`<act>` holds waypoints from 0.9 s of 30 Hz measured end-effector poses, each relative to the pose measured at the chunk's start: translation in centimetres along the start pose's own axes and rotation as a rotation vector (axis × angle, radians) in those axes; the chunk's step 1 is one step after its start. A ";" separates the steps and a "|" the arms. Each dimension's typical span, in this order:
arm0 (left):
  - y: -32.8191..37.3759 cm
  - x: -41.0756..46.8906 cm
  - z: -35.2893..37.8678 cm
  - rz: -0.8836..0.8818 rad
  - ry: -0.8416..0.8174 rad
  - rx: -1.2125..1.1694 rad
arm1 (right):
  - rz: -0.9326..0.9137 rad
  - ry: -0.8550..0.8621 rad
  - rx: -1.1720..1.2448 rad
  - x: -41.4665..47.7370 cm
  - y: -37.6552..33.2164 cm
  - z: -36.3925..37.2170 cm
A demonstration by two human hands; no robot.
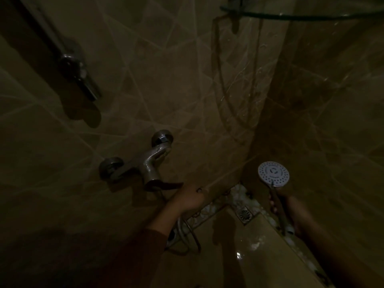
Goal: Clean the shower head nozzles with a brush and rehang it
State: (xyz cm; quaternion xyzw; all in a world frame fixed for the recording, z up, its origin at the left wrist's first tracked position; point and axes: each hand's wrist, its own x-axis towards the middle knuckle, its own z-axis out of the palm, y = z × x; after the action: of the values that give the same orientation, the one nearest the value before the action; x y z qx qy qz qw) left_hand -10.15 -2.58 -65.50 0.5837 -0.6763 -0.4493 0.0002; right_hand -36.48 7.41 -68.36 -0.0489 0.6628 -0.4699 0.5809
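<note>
The round white shower head [273,173] faces up toward me near the shower corner, with its nozzles showing. My right hand [280,206] is closed around its chrome handle. Its hose [182,231] loops low, below my left forearm. My left hand [190,198] is curled in a fist just right of the wall mixer [149,163]. A dark, long object that looks like the brush [166,185] sticks out of the fist to the left, under the mixer. The dim light hides its bristles.
A chrome holder on a vertical rail [72,67] sits on the tiled wall at upper left. A glass corner shelf [301,16] is overhead at top right. A square floor drain [245,215] lies in the corner between my hands. The floor is wet.
</note>
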 end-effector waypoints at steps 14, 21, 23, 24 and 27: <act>3.3 0.6 0.0 0.118 0.052 -0.056 | -0.111 -0.202 0.071 -2.3 -2.6 -2.5; 7.1 -1.4 4.1 0.309 0.040 -0.119 | -0.411 -0.047 -0.006 -6.8 -7.4 -7.0; 8.8 -2.6 5.3 0.344 0.020 -0.144 | -0.473 -0.021 -0.014 -8.5 -8.8 -8.6; 9.7 -3.3 5.9 0.362 0.006 -0.137 | -0.496 -0.008 -0.015 -9.2 -9.5 -9.7; 12.7 -5.2 7.6 0.432 -0.015 -0.124 | -0.568 0.040 -0.035 -11.4 -11.5 -12.3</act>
State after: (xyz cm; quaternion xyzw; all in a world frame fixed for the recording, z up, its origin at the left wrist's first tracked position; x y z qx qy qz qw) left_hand -22.49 5.07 -59.65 0.4208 -0.7566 -0.4841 0.1272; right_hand -48.40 14.97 -53.66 -0.2333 0.6421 -0.6030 0.4120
